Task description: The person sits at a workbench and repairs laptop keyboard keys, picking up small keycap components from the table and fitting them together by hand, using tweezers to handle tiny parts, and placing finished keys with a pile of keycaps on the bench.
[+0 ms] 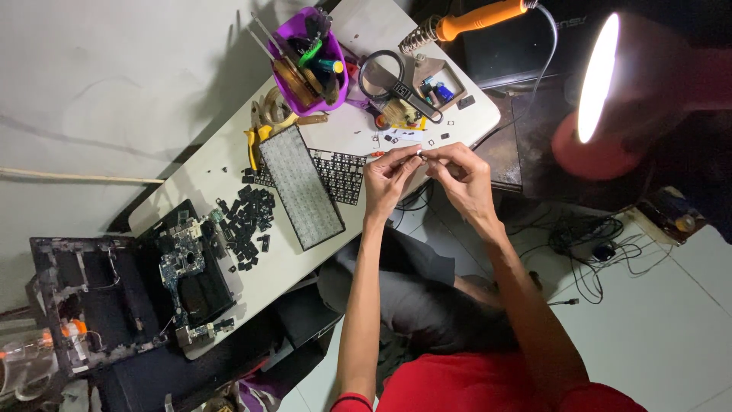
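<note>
Head view, looking straight down over the white table (305,259). Both hands meet above its near edge: the left hand (387,179) and the right hand (461,177) come together fingertip to fingertip, and pinched between them sits a small pale part (420,153), too tiny to tell what kind. The fingers of both hands are curled in a fine pinch on that piece, held in the air just over the table's edge, beside the black keyboard frame (339,174).

On to the containers. At the far end stands a purple cup (309,65), crammed full: screwdrivers and thin tools stick out, a green handle among them, a dark pen with a yellow tip, a brownish roll pressed against its wall. Just beside it a small open brown box (436,82) holds little parts, one of them blue. A black magnifying glass (385,80) lies between the two. An orange-handled soldering iron (473,19) rests in its coil stand at the table's far corner.

Toward the middle, a grey keyboard backing plate (301,187) lies tilted, a heap of loose black keycaps (248,221) next to it. Further along, an opened laptop shell (183,267) shows its blue circuit board. A red lamp (602,99) glares from the right.
</note>
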